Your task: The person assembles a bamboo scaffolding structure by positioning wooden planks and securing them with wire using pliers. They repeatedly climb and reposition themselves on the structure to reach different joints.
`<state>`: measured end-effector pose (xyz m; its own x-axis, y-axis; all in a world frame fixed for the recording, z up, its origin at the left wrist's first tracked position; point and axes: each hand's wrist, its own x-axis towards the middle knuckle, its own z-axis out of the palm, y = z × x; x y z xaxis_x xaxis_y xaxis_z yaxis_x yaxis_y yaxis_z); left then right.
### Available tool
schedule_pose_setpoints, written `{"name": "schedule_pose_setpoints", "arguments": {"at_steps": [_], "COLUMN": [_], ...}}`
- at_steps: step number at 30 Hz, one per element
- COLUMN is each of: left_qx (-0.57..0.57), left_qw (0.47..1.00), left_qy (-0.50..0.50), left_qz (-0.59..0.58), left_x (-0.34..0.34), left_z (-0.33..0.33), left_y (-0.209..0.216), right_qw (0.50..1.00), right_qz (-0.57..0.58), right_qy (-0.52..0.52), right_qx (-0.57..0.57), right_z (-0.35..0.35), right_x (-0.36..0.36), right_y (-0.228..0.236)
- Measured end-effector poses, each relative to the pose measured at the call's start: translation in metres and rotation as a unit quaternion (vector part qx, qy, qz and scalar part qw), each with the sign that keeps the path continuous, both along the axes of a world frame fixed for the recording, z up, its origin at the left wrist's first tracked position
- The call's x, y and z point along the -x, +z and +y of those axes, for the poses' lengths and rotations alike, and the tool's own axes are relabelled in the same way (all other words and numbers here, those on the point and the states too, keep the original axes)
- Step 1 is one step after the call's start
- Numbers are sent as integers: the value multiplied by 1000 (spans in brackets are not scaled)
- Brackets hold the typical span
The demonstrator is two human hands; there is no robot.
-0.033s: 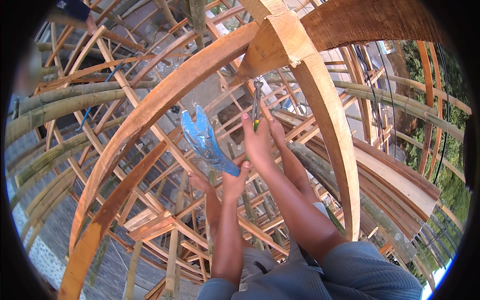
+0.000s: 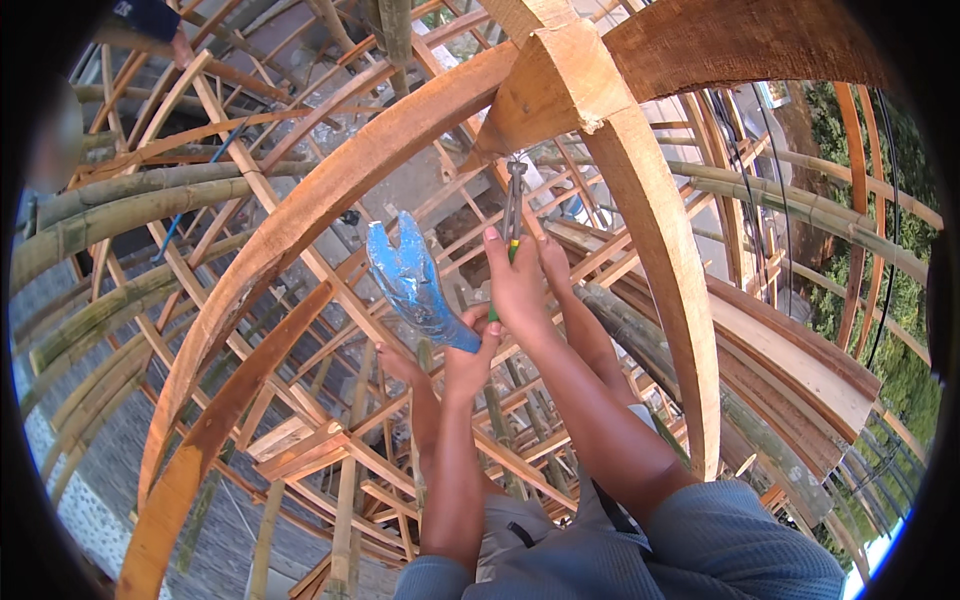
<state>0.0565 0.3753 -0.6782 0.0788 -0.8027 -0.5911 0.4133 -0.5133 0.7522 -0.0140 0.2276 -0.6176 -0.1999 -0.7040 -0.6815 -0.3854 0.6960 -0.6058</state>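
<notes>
My left hand (image 2: 470, 368) is closed around the lower end of a crumpled blue plastic bag (image 2: 408, 275), whose torn, split top points up and away from me. What the bag holds, if anything, is hidden. Just to the right, my right hand (image 2: 518, 290) grips end-cutting pincers (image 2: 514, 205) with green and yellow handles. The pincers stand nearly upright, jaws at the top below a wooden joint (image 2: 560, 85). A green handle end shows close to my left thumb. Both hands are near each other, in front of my body.
Curved timber beams (image 2: 655, 240) arch around me from that joint. Below lies a lattice of sawn battens and bamboo poles (image 2: 130, 210), with gaps down to the ground. Stacked planks (image 2: 770, 360) lie to the right. Another person's hand (image 2: 183, 48) shows at the far left. My bare foot (image 2: 400, 365) is on the framework.
The top of the blue bag has shifted slightly down and to the right, and its creases look different. More fingers show behind the bag's lower end. The pincers have hardly moved.
</notes>
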Motion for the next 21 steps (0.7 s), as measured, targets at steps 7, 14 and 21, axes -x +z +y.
{"name": "schedule_pose_setpoints", "arguments": {"at_steps": [7,14,21], "left_qx": [12,-28,24], "left_qw": [986,992,985], "left_qy": [-145,-70,62], "left_qz": [-78,-103,-162], "left_x": [-19,1,15], "left_z": [-15,-12,-7], "left_y": [24,4,14], "right_qw": [790,969,897], "right_qz": [-593,-243,-432], "right_qy": [-98,-26,-34], "right_qx": [-120,24,-82], "right_z": [-28,0,-11], "right_x": [57,16,43], "right_y": [-27,-31,-8]}}
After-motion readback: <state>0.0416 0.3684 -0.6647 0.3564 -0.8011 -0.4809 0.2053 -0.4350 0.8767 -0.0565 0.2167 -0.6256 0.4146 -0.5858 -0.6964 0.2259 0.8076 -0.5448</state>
